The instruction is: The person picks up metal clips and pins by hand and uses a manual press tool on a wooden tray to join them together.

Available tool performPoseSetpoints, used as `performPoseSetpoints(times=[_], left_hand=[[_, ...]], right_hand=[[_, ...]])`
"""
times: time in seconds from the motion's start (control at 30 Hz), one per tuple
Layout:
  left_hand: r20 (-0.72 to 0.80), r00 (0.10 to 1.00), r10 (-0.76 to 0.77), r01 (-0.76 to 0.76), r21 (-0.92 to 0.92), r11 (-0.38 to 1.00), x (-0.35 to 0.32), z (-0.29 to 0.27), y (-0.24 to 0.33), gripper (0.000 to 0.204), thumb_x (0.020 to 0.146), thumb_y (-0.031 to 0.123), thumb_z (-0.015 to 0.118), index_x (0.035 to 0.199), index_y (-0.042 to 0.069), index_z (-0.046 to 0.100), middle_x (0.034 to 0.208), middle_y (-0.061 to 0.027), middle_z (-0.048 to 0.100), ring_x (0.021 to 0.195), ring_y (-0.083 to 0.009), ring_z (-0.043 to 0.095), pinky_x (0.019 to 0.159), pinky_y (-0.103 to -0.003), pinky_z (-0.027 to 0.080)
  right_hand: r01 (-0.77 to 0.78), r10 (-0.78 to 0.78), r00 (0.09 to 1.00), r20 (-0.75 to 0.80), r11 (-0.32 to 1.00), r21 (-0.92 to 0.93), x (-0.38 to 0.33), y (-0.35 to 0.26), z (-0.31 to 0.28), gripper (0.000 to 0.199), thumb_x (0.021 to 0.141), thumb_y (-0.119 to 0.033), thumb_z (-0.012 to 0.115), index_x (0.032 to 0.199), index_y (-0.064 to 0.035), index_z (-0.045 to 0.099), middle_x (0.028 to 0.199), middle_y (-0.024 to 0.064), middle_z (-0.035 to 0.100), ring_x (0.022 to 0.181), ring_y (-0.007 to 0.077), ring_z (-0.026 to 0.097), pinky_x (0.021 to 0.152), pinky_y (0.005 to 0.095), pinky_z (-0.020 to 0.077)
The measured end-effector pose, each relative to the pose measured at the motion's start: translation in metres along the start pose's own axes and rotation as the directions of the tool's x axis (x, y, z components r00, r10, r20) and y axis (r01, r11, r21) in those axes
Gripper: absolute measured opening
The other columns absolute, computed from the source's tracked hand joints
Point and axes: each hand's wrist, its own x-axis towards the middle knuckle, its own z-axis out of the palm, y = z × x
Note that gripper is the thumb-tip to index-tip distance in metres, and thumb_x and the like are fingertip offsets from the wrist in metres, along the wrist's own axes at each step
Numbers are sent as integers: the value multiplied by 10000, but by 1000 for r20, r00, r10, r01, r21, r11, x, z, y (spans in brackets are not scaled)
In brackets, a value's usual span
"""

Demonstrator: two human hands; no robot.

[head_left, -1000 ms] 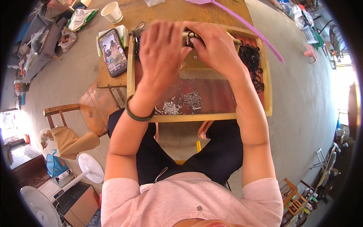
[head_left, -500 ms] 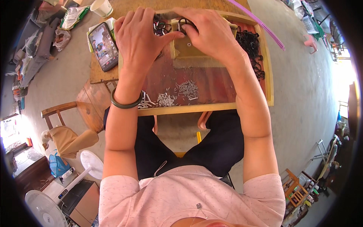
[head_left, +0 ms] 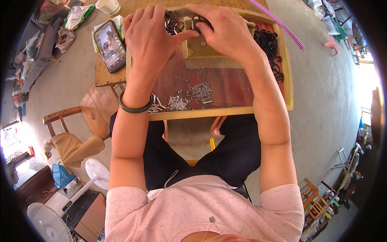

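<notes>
My right hand (head_left: 225, 32) is pinched on a thin black loop (head_left: 194, 20) with a small silvery piece on it. The loop is held over a yellowish wooden box (head_left: 217, 51) at the far side of a wood-rimmed tray (head_left: 217, 112). My left hand (head_left: 149, 36) arches over the tray's far left, its thumb stretched right to the loop. Its other fingertips are hidden behind the knuckles. Dark loops with shiny bits (head_left: 174, 26) lie between my hands. Small silvery metal pieces lie in a pile (head_left: 201, 92) and a second heap (head_left: 177, 103) near the tray's front edge.
A tangle of black loops (head_left: 267, 43) fills the tray's right side. Left of the tray are a phone (head_left: 109, 46) with a lit screen and a paper cup (head_left: 108, 7). A purple ribbed strip (head_left: 288, 32) slants past the right corner. A wooden chair (head_left: 94, 109) stands at the left.
Both hands stay close together over the box, with only slight finger movement. The view has shifted a little; the piles look the same.
</notes>
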Motion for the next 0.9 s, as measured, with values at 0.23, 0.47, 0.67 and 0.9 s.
performPoseSetpoints(times=[0.23, 0.47, 0.67, 0.9], left_hand=[[-2, 1000, -6, 6, 31, 1000, 1, 0, 3, 654, 612, 605, 884, 855, 68, 602, 826, -71, 635, 853, -300, 628, 810, -414, 423], [20, 999, -33, 32, 44, 999, -1, 2, 1, 671, 593, 615, 886, 857, 67, 604, 839, -71, 642, 864, -305, 630, 820, -419, 432], [21, 999, -39, 38, 54, 998, -1, 2, 3, 681, 593, 618, 884, 869, 60, 610, 853, -74, 649, 872, -308, 632, 824, -420, 432], [31, 999, -42, 39, 76, 996, -3, 3, 1, 687, 611, 623, 875, 881, 46, 618, 862, -92, 651, 888, -320, 633, 824, -425, 434]], right_hand=[[-10, 10, 1000, 9, 1000, 3, 0, 1, 1, 377, 861, -121, 651, 1231, -95, 721, 1061, 142, 754, 975, 365, 701, 861, 470, 549], [-35, 35, 999, 19, 999, 12, 0, 0, 1, 389, 871, -121, 640, 1252, -124, 719, 1068, 132, 755, 974, 362, 701, 855, 468, 551], [-28, 28, 1000, 5, 1000, 11, -1, 2, 2, 388, 877, -138, 643, 1258, -124, 717, 1072, 127, 755, 983, 360, 699, 863, 466, 549], [-98, 94, 995, -39, 989, -113, -13, 0, -4, 385, 901, -250, 691, 1255, -102, 711, 1058, 182, 745, 1022, 399, 681, 930, 467, 522]])
